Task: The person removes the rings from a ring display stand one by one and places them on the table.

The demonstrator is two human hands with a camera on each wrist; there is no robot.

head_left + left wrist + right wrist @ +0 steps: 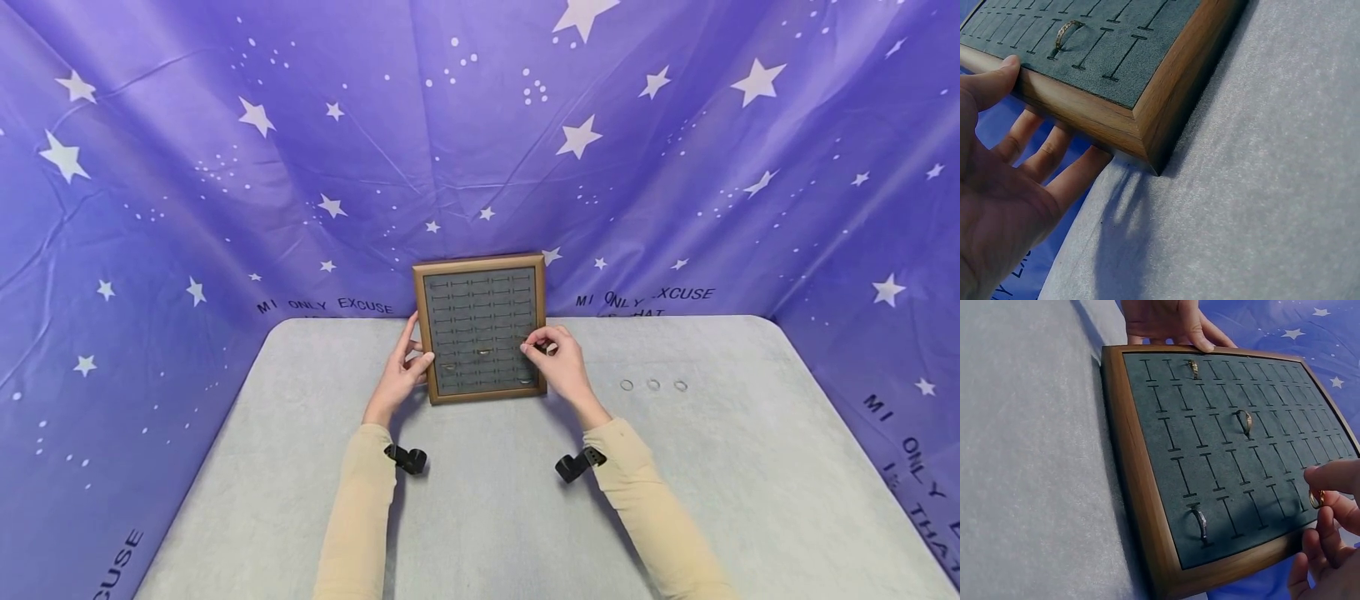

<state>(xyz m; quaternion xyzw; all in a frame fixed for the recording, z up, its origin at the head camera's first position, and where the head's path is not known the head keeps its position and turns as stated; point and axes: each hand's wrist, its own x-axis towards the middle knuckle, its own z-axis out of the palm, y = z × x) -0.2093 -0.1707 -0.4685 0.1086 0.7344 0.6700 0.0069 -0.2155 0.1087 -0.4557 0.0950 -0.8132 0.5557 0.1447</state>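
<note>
A wood-framed ring display tray (480, 265) with a slotted dark grey-green pad is propped upright at the table's far edge. My left hand (397, 382) grips its left side, thumb on the front of the frame and fingers behind. With thumb and fingers my right hand (1338, 519) pinches a gold ring (1314, 500) at a slot near the tray's right side; whether the ring is in the slot I cannot tell. Elsewhere in the pad sit a gold ring (1195, 370) near the left side, another gold ring (1249, 423) nearer the middle, and a silver ring (1203, 525) at the lower right corner.
Three rings lie in a row on the grey table (480, 500) to the right of the tray: a left one (622, 385), a middle one (648, 385) and a right one (676, 385). A purple star-patterned curtain (480, 150) hangs behind and around the table.
</note>
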